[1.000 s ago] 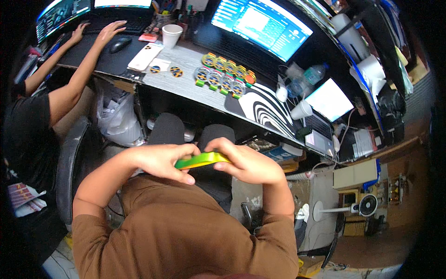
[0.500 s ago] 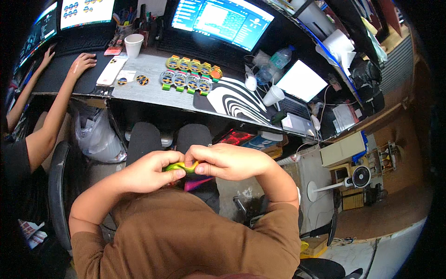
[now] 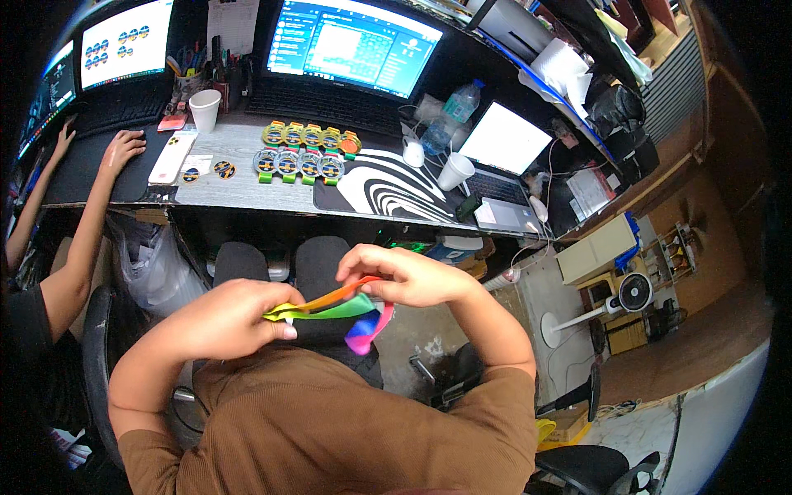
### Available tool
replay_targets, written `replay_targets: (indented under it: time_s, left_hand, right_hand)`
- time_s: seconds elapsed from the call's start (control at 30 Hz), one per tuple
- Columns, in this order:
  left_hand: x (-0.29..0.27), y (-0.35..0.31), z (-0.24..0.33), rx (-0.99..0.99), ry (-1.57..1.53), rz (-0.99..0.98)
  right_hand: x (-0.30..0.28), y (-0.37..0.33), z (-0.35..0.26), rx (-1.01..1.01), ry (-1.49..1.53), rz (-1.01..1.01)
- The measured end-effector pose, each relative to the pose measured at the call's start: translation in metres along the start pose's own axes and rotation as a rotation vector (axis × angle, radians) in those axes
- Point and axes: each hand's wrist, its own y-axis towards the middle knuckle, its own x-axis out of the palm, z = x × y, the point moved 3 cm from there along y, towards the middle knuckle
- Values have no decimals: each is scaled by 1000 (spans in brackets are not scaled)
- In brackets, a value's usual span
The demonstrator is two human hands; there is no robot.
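Observation:
A rainbow-coloured ribbon (image 3: 351, 308) stretches between my two hands above my lap. My left hand (image 3: 243, 318) is closed around its yellow-green part, with the thumb on top. Its orange part is pinched between thumb and fingers of my right hand (image 3: 404, 276). A blue and pink loop (image 3: 363, 334) of the same ribbon dangles below the right fingers. Whether anything hangs on the part inside my left hand is hidden. Beyond my knees, on the desk, two rows of medals (image 3: 301, 153) with gold and silver rims lie with coloured ribbons folded under them.
Near the medals are two round stickers (image 3: 223, 169), a white phone (image 3: 172, 159), paper cups (image 3: 456, 171), a swirl-patterned mat (image 3: 388, 183) and a laptop (image 3: 503, 202). At left, a co-worker's hand (image 3: 124, 153) rests by a keyboard. A white fan (image 3: 634, 293) stands at right.
My hands have moved apart from a close pinch on the bunched ribbon. It is now drawn out between them, with the blue and pink part swinging into sight. My view has shifted slightly.

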Motion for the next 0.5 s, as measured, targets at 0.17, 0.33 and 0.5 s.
replay_targets:
  time_s: [0.17, 0.33, 0.5]
  left_hand:
    - [4, 5, -11, -202, -65, 15]
    - [19, 15, -34, -305, -504, -343]
    - [15, 13, -37, -122, -752, -389]
  right_hand:
    - [33, 16, 6, -264, -77, 122]
    - [70, 29, 14, -532, 3, 454]
    - [60, 25, 17, -625, -379, 533]
